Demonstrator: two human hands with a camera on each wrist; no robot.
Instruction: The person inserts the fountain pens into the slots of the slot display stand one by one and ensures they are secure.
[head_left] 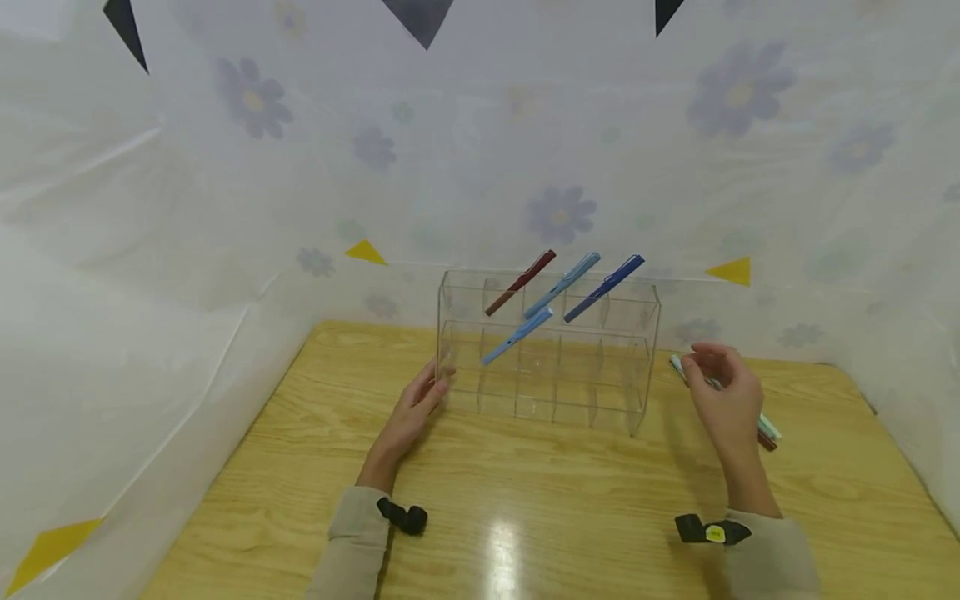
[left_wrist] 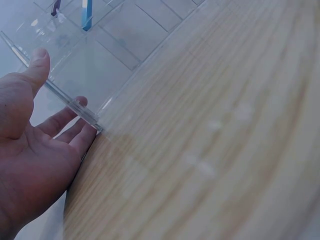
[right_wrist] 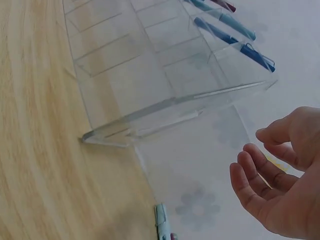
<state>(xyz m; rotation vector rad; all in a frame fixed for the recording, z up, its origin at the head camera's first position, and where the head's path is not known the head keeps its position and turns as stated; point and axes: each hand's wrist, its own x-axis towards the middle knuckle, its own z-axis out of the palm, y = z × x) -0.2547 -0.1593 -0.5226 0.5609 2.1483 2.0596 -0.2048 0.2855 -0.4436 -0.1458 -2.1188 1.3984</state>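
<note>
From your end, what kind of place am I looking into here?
Probably a small makeshift booth for recording: flower-print sheeting hangs around a wood-grain table, and a small black device sits at each sleeve cuff.

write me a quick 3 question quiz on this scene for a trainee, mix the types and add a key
1. How many pens are in the clear rack?
2. True or false: the right grip is holding a pen.
3. The left grip is touching: A) the dark red pen; B) a side of the rack; C) a yellow triangle.

Key
1. Four: one dark red pen, one dark blue pen and two light blue pens.
2. False; the right wrist view shows it empty.
3. B
</note>
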